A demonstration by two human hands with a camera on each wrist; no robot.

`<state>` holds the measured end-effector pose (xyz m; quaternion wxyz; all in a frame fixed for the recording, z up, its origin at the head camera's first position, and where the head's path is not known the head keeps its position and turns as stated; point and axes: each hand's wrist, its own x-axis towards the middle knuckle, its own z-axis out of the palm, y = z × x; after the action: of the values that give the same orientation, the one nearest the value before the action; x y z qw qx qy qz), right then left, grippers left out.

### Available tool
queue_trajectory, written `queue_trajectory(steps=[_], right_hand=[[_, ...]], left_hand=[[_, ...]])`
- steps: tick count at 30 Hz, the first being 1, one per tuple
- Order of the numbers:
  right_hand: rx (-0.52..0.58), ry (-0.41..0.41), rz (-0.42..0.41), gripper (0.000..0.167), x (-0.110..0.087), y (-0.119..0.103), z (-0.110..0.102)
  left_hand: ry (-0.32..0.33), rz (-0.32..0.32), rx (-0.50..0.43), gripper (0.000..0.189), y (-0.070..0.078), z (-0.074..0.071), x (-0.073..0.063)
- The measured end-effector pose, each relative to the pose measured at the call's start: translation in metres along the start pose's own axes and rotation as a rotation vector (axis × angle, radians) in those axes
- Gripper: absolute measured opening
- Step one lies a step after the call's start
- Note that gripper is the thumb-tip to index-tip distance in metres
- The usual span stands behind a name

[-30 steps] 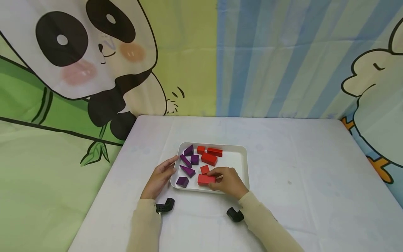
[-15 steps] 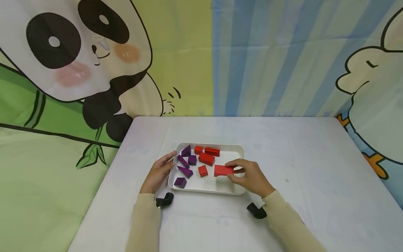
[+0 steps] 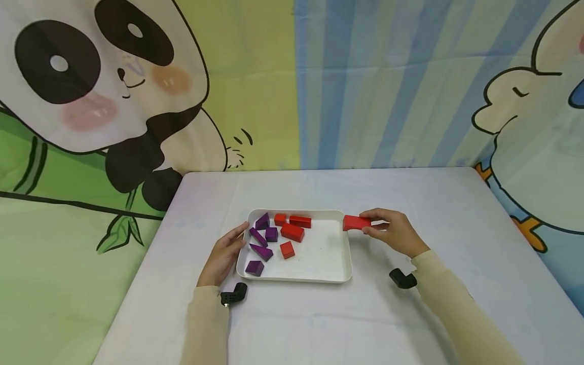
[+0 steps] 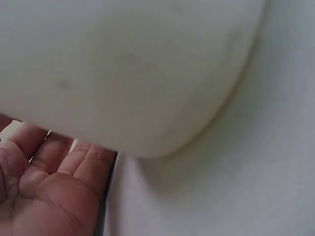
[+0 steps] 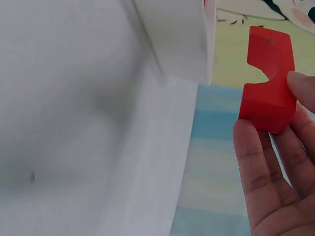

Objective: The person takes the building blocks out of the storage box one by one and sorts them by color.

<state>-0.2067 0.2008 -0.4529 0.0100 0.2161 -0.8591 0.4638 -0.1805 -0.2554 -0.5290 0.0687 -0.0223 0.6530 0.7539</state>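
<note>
Moved rightward from over a shallow, white, round-cornered tray (image 3: pixel 325 256) to its right rim, a red rectangular block with a curved notch (image 3: pixel 356 222) is pinched between the thumb and fingers of a person's right hand (image 3: pixel 394 231), raised above the white worktop (image 3: pixel 296 324).

Fingers extended, the left hand (image 3: pixel 222 258) touches the tray's left edge; inside, five purple angular blocks (image 3: pixel 255 268) lie along the left side, with four red box-shaped blocks (image 3: pixel 292 232) just right of them.
</note>
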Motion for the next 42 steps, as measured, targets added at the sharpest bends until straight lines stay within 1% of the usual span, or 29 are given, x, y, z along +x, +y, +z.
queue_trajectory(steps=[4, 9, 14, 20, 25, 28, 32, 35, 42], right_hand=[[-0.032, -0.035, 0.078, 0.039, 0.008, 0.015, -0.012], [-0.116, -0.085, 0.14, 0.039, 0.016, 0.037, -0.014], [-0.152, -0.125, 0.165, 0.038, 0.018, 0.053, -0.01], [-0.15, -0.144, 0.175, 0.039, 0.019, 0.058, -0.009], [-0.123, -0.141, 0.177, 0.043, 0.021, 0.05, -0.011], [-0.09, -0.124, 0.157, 0.043, 0.023, 0.04, -0.011], [-0.092, -0.099, 0.13, 0.044, 0.027, 0.025, -0.009], [-0.104, -0.079, 0.116, 0.044, 0.032, 0.014, -0.003], [-0.049, -0.057, 0.085, 0.042, 0.047, -0.004, 0.019]], left_hand=[[0.005, 0.007, 0.004, 0.057, 0.0, -0.001, -0.001], [0.014, 0.01, -0.009, 0.057, -0.002, -0.001, -0.002], [0.001, 0.016, -0.014, 0.056, -0.004, 0.001, -0.001], [-0.01, 0.019, -0.017, 0.056, -0.007, 0.001, 0.0], [-0.005, 0.013, -0.009, 0.057, -0.005, 0.0, -0.002], [0.001, 0.017, -0.01, 0.057, -0.005, 0.0, -0.002], [0.004, 0.019, -0.022, 0.056, -0.005, 0.0, -0.002], [-0.001, 0.026, -0.019, 0.055, -0.005, 0.001, -0.002], [-0.002, 0.034, -0.011, 0.055, -0.005, 0.001, -0.002]])
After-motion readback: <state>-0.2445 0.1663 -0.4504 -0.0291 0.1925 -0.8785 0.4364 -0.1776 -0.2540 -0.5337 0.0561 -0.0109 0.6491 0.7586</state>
